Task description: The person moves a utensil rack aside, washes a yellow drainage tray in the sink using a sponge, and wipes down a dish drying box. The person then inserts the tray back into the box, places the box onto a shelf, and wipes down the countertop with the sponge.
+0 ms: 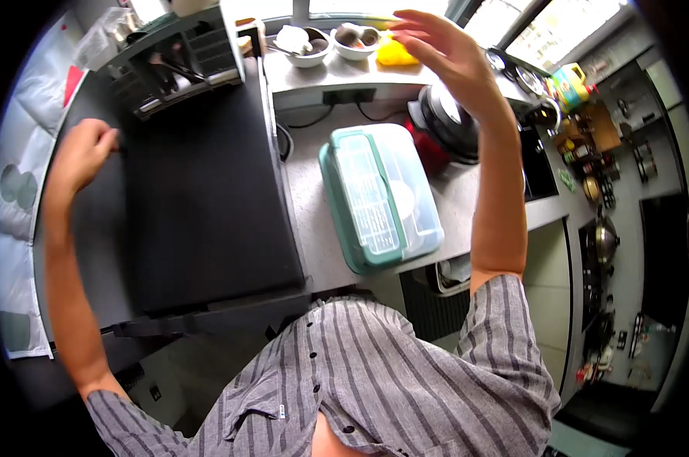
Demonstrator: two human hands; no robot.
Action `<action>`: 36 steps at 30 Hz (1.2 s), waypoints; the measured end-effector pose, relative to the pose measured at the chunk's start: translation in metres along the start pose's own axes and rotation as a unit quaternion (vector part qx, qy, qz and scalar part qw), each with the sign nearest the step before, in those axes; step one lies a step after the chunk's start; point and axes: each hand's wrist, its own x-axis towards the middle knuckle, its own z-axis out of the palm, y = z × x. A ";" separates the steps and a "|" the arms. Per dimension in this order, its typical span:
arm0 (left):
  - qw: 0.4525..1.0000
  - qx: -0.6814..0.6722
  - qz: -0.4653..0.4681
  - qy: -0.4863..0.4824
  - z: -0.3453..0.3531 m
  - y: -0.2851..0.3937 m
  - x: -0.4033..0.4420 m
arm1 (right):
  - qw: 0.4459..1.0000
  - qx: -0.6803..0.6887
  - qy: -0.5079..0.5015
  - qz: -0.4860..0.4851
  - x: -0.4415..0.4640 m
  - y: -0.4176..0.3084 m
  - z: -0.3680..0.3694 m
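Over the left part of the black surface (207,198), my left hand (89,152) is raised with its fingers curled closed; whether anything is inside cannot be made out. My right hand (440,49) is up at the back, palm turned down, fingers spread and holding nothing. It is nearest to a yellow item (398,50) on the window ledge and the dark lid of a red cooker (445,122). Between my arms, a green-and-clear lidded plastic box (382,194) sits on the light counter (306,213), touched by neither hand.
Two white bowls (310,55) (355,49) with food stand on the ledge (283,75). A rack with utensils (177,68) is at the back left. Bottles (581,152) and pans (605,240) are at the right. A bin (453,274) lies below the counter edge.
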 end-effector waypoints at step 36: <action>0.566 -0.754 -0.306 -0.128 0.436 0.322 -0.149 | 0.640 0.494 0.076 0.583 -0.418 0.202 0.095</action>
